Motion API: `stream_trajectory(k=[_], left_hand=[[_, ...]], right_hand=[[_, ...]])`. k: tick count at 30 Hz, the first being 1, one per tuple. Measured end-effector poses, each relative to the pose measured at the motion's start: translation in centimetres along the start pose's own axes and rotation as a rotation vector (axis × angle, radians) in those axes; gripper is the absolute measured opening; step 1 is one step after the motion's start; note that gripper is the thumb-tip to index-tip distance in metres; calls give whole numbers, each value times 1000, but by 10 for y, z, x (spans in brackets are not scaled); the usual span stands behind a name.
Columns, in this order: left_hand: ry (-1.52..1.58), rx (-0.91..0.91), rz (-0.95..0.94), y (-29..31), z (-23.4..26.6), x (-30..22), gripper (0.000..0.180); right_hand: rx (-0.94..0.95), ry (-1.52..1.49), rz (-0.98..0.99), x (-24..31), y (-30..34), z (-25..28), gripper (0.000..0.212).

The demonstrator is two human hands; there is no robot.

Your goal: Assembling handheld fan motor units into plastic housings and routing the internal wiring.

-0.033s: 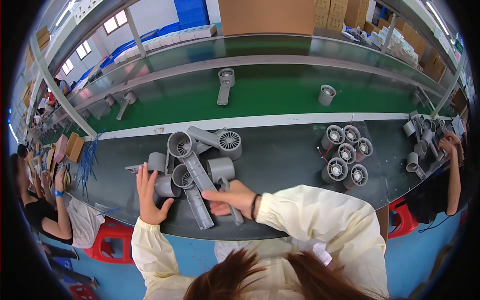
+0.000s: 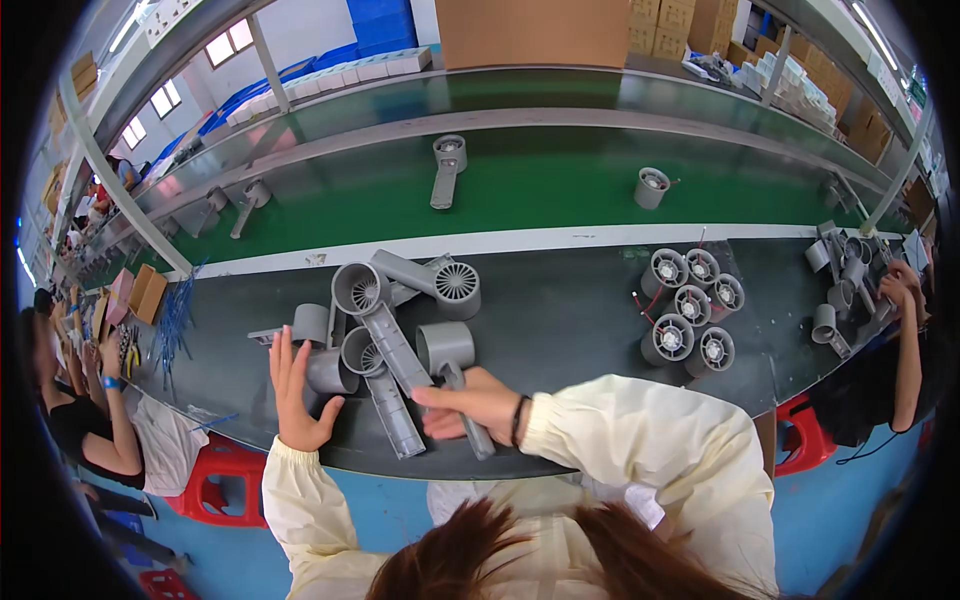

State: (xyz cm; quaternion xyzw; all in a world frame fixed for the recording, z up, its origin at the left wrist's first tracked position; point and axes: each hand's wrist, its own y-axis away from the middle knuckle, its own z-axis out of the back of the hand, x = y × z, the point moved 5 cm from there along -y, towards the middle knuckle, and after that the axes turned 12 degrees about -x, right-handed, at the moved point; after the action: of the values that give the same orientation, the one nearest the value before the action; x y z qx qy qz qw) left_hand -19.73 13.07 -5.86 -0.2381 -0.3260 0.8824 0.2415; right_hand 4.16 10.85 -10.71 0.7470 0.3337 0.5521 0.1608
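My right hand (image 2: 480, 405) is closed round the handle of a grey plastic fan housing (image 2: 446, 343), whose round barrel points away from me. Beside the pile my left hand (image 2: 298, 400) is open, fingers stretched upward and thumb apart, next to a grey barrel (image 2: 330, 372); whether it touches the barrel I cannot tell. Between my hands lie more grey housings, among them one with a grille inside its ring (image 2: 360, 290) and a long open handle half (image 2: 396, 415) slanting toward me. Behind them sits a housing with its slotted grille facing up (image 2: 458, 285).
On the right of the dark table (image 2: 560, 320) stand several round fan units (image 2: 690, 306) with thin red wires. A green conveyor belt (image 2: 545, 190) beyond carries a handled housing (image 2: 447, 170) and a fan unit (image 2: 652, 187). Blue strips (image 2: 175, 330) lie left. Co-workers sit both sides.
My right hand has shifted slightly to the right with the fan housing. Parts on the belt have slid a little left. My left hand has barely moved.
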Motion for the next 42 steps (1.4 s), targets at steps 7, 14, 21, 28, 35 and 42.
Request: stream_trajectory(k=[7,14,21,28,35,42], left_hand=[[44,-201,-74,-3,7,-92,52],[566,175,-42,-2,-51,-215,75],[395,269,102,-5,-86,-214,75],[434,228,100,-14,-88,-193,60],[365,64,-58,-14,-86,-195,52],[369,30,-125,-9,-92,-192,46]], right_hand=[[-140,-273,-53,-33,52,34,41],[-247,-582,283,-39,61,71,37],[-15,-214,100,-48,85,75,38],[-191,301,434,35,149,111,23],[-1014,917,894,201,96,221,44],[-1271,1231,291,236,-18,281,91]])
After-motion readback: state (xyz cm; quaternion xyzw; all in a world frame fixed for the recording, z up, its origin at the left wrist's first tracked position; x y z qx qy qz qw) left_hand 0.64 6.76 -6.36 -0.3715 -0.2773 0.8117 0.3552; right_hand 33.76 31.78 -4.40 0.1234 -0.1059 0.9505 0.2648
